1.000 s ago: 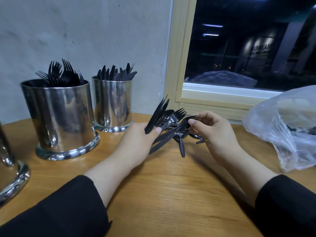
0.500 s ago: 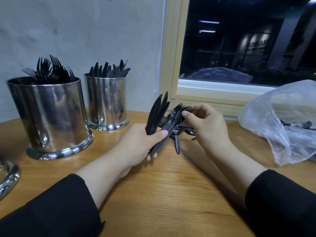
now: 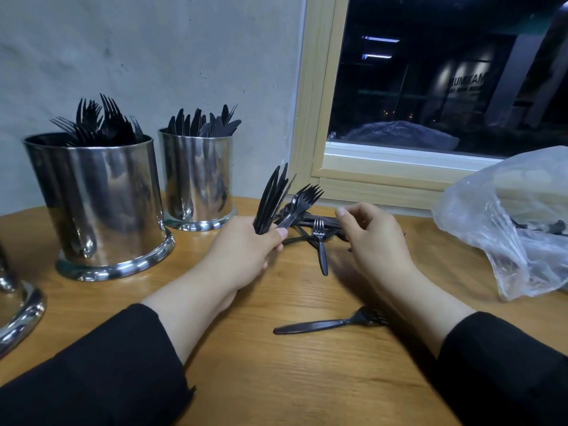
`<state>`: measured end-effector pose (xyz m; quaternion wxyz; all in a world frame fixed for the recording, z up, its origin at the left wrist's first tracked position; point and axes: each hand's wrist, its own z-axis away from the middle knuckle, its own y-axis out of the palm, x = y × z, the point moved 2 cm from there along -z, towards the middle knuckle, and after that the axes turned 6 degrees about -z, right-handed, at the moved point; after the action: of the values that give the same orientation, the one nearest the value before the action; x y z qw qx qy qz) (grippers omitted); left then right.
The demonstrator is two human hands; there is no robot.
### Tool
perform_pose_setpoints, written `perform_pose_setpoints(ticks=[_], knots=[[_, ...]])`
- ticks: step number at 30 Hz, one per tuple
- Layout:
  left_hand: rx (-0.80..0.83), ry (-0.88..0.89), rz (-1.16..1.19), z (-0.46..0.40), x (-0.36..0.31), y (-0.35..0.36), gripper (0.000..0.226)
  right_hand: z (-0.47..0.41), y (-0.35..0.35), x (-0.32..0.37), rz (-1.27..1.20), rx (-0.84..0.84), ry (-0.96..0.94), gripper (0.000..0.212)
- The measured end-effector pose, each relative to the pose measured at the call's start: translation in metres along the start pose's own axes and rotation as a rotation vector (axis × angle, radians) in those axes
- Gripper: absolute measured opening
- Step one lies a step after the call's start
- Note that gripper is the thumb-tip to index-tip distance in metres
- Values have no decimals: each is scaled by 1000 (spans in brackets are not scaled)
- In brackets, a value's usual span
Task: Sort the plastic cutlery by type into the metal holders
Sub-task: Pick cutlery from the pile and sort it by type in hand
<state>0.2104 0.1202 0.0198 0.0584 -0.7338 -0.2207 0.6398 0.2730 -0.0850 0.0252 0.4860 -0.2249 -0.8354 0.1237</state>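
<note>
At frame centre, the left hand (image 3: 246, 247) clamps a fan of black knives (image 3: 272, 198) and forks (image 3: 302, 202). The right hand (image 3: 373, 241), fingers loosely curled and holding nothing, hovers just right of the cutlery pile (image 3: 319, 229) on the surface (image 3: 292, 379). One loose fork (image 3: 329, 325) lies lower, beneath the right wrist. Two metal holders (image 3: 101, 204) stand at left.

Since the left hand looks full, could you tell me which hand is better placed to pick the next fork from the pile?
Right, probably. The right hand hovers holding nothing beside the pile, while the left hand grips knives and forks.
</note>
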Motion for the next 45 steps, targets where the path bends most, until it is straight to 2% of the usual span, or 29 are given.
perform_pose_setpoints(ticks=[7,11,15,18,21,23,26,30,38,45], knots=[[-53,40,-64,-1,0,0,29,4,10,-5,397,339,138,36],[-57,31,-48,-1,1,2,26,0,20,-5,474,340,152,34],[-67,4,26,-1,2,1,24,-4,13,-13,359,285,195,25],[-90,-24,72,0,2,0,29,-6,1,-10,121,130,182,25],[-101,-61,139,1,3,1,28,-3,-6,10,-101,18,89,25],[-117,-70,195,1,3,1,25,4,-4,31,-212,60,57,28],[-133,-67,320,1,-1,1,15,21,13,55,-321,258,84,29],[-75,-36,406,2,-4,4,19,34,32,64,-294,363,82,31],[46,-20,376,6,-4,11,19,33,28,57,-259,311,116,37],[37,2,311,5,-5,9,12,25,27,54,-56,298,-21,40]])
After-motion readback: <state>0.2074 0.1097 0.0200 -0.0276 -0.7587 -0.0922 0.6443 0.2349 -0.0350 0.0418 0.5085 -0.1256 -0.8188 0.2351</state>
